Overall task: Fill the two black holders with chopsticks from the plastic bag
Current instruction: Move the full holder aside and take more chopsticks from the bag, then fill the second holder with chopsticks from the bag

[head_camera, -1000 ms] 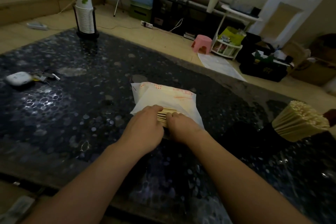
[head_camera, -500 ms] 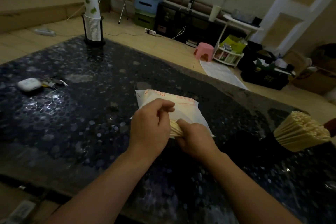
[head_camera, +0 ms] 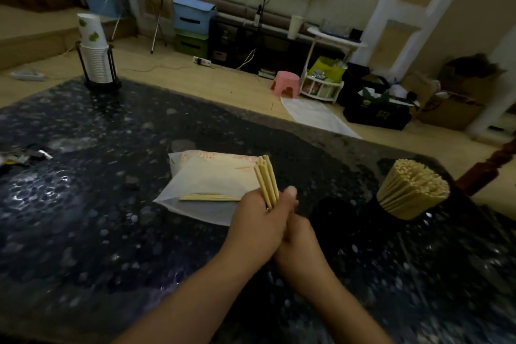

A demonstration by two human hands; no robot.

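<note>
A small bundle of wooden chopsticks [head_camera: 266, 180] stands upright in front of me, gripped by my left hand [head_camera: 255, 227] and my right hand [head_camera: 300, 234] pressed together around its lower end. Behind it the white plastic bag [head_camera: 206, 184] lies flat on the dark table, a few chopsticks [head_camera: 209, 198] showing at its near edge. To the right a black holder [head_camera: 391, 211] is packed with chopsticks [head_camera: 413, 188]. A second black holder [head_camera: 336, 211], dark and hard to make out, stands just left of it.
The dark speckled table [head_camera: 83, 204] carries a stack of paper cups in a black rack [head_camera: 96, 56] at the far left and small items [head_camera: 25, 156] at the left edge. Beyond the table lie a pink stool [head_camera: 286, 86] and storage boxes.
Both hands pulled a bundle of chopsticks out of the bag, lifted it and turned it upright, moving right toward the holders. The bag now lies flatter.
</note>
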